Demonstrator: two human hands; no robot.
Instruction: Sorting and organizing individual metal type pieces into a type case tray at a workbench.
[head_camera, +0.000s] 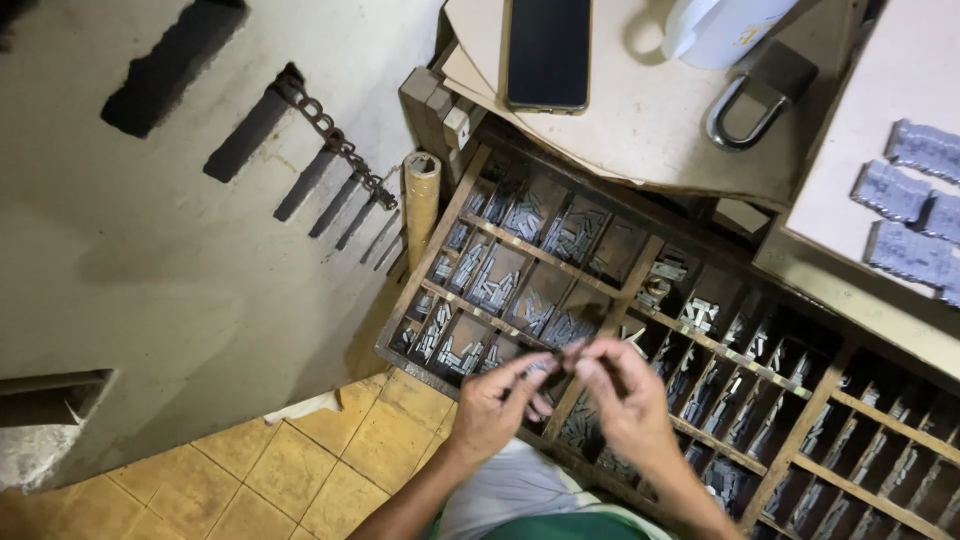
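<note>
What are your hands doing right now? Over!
Left hand and right hand together, fingertips pinching small metal type pieces. Hovering over the wooden type case. Nothing between hands and tray.

Type case (640, 300) before the hands; phone (547, 50) and padlock (755, 100) on board (640, 130) behind; chain (335, 140) left.

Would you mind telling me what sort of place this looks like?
Probably an old letterpress print shop: a wooden type case with compartments of small metal type, set blocks of type on the bench, and both hands pinching tiny pieces over the case.
</note>
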